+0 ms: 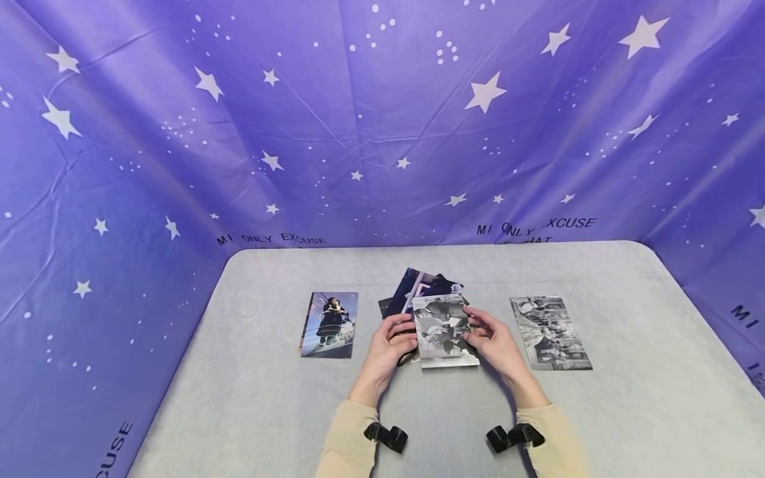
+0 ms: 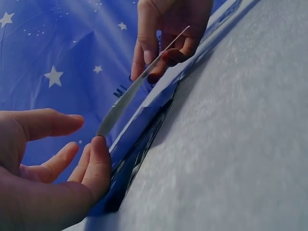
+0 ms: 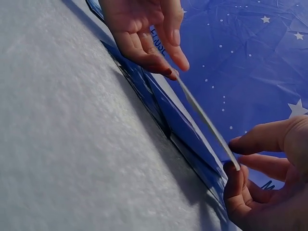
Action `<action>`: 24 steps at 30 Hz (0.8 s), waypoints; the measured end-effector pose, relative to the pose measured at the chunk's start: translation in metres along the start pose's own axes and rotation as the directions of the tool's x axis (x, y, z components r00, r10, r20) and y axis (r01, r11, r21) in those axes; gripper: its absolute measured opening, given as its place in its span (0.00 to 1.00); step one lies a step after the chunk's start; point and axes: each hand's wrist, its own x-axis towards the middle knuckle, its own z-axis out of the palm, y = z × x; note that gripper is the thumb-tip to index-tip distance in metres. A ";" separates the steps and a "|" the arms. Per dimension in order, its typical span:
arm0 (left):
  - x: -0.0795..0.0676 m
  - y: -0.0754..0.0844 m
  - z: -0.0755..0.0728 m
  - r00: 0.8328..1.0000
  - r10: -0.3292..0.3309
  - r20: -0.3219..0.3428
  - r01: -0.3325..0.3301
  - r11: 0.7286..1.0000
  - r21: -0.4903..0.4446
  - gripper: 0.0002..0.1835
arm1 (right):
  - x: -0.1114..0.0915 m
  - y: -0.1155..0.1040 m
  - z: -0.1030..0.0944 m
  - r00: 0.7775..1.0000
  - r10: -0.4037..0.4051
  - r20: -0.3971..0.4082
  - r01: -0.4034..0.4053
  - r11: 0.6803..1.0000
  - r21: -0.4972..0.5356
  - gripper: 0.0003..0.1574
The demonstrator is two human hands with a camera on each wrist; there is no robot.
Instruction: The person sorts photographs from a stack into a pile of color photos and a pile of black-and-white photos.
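Observation:
A black-and-white photo print (image 1: 443, 328) is held up in front of me, above a loose pile of dark and purple photo prints (image 1: 412, 290). My right hand (image 1: 495, 337) pinches its right edge between thumb and fingers, clearest in the right wrist view, where the print (image 3: 207, 120) appears edge-on. At the left edge, fingertips of my left hand (image 1: 390, 344) touch the print from below; in the left wrist view that thumb stands apart from it. A pale strip shows along the print's lower end; whether a second print lies behind cannot be told.
To the left on the grey table (image 1: 239, 411) lies a colour photo (image 1: 330, 325) of figures at a ship's railing. A black-and-white crowd photo (image 1: 552, 333) lies to the right. A purple star-patterned cloth (image 1: 382, 99) hangs beyond the table's edges.

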 end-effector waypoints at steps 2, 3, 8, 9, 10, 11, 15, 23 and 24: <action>0.003 -0.001 0.004 1.000 0.003 -0.009 -0.003 1.000 0.002 0.29 | 0.001 -0.001 -0.003 1.000 0.013 0.001 -0.013 1.000 0.009 0.34; 0.004 -0.001 0.006 1.000 0.003 -0.013 -0.003 1.000 0.004 0.29 | 0.001 -0.001 -0.004 1.000 0.018 0.001 -0.018 1.000 0.015 0.34; 0.010 -0.003 0.014 0.999 -0.016 -0.031 0.017 1.000 0.025 0.30 | 0.001 0.001 -0.009 1.000 0.019 0.000 -0.019 1.000 0.001 0.35; 0.010 -0.003 0.015 0.999 -0.019 -0.028 0.020 0.999 0.026 0.30 | 0.001 0.002 -0.010 1.000 0.017 -0.006 -0.017 1.000 -0.008 0.34; 0.011 -0.004 0.016 1.000 -0.018 -0.024 0.019 0.999 0.029 0.31 | 0.001 0.002 -0.011 1.000 0.014 -0.009 -0.014 1.000 -0.018 0.34; 0.011 -0.004 0.017 1.000 -0.020 -0.021 0.021 0.999 0.032 0.31 | 0.001 0.003 -0.011 1.000 0.014 -0.013 -0.014 1.000 -0.024 0.34; 0.013 -0.005 0.020 1.000 -0.020 -0.011 0.020 0.999 0.041 0.33 | 0.001 0.004 -0.015 1.000 0.018 -0.012 -0.018 1.000 -0.010 0.34; 0.017 -0.007 0.025 0.999 -0.030 0.016 0.029 0.998 0.059 0.32 | -0.001 0.005 -0.022 0.999 0.031 0.012 -0.032 0.999 0.031 0.35; 0.017 -0.007 0.026 0.999 -0.033 0.021 0.032 0.998 0.057 0.31 | -0.001 0.005 -0.023 0.999 0.031 0.015 -0.031 0.999 0.028 0.35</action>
